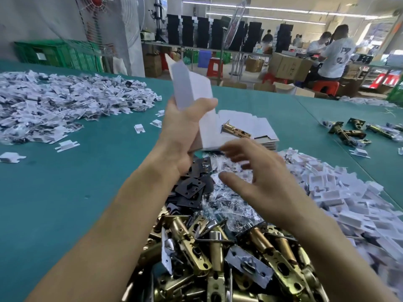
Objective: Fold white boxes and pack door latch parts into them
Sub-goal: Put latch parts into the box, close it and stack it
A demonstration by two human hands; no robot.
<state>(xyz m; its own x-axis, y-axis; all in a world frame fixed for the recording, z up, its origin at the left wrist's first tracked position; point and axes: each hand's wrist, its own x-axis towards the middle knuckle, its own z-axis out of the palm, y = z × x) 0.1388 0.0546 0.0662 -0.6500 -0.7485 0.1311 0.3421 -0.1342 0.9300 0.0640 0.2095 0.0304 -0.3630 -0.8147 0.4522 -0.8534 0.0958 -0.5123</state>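
My left hand [185, 129] grips a long white box [192, 88] around its middle and holds it up, tilted, above the green table [65, 192]. Its upper flaps stand open. My right hand [257, 179] hovers just below and right of the box with fingers spread and blurred, holding nothing. A pile of brass door latches [218, 258] lies nearest me. Black strike plates [194, 188] and clear plastic bags of small parts [229, 201] lie under my hands. One brass latch [235, 129] rests on a stack of flat white box blanks [250, 125].
A heap of white plastic inserts [349, 203] lies at the right, and a large heap of bagged white parts [65, 101] at the left. More latches [349, 131] lie far right. Seated people [333, 55], cartons and shelves are beyond the table.
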